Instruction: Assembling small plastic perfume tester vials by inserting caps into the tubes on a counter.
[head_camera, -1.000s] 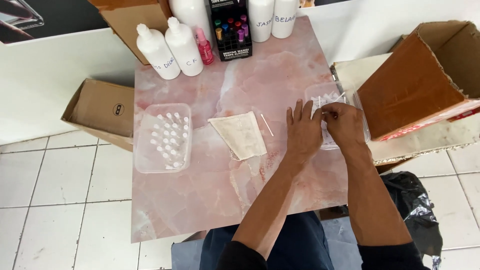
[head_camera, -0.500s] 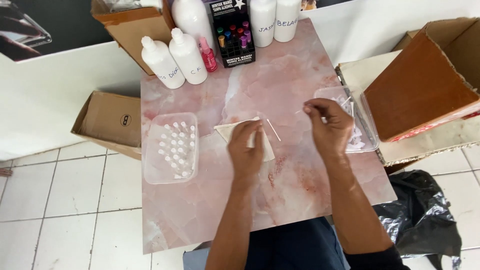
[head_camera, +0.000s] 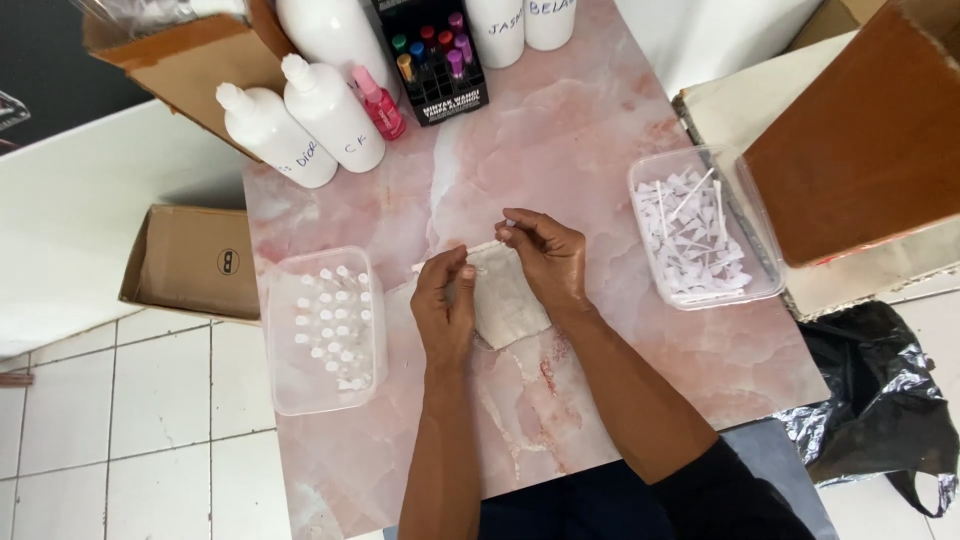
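Near the middle of the pink marbled bench (head_camera: 600, 130), both hands meet over a small beige cloth (head_camera: 510, 300) that lies flat on the surface. The left hand (head_camera: 445, 305) rests on the cloth's left part, thumb and forefinger pinched together on a tiny white piece too small to make out. The right hand (head_camera: 545, 255) sits over the cloth's upper right corner, its fingertips closed on a thin white stick (head_camera: 510, 224) whose end pokes out to the left. The two hands are close but not touching. Toward the left edge of the bench stands a clear plastic tub (head_camera: 285, 385) holding rows of small white caps (head_camera: 330, 325). Near the right edge, a second clear tub (head_camera: 770, 285) holds a loose heap of white sticks (head_camera: 690, 235). Along the far edge stand white squeeze bottles (head_camera: 300, 125), a small pink bottle (head_camera: 378, 103) and a black display box (head_camera: 440, 85) of coloured vials. A brown cardboard box (head_camera: 195, 265) lies on the tiled floor (head_camera: 120, 440) beyond the left edge, and a black plastic bag (head_camera: 880, 400) lies off the near right corner.
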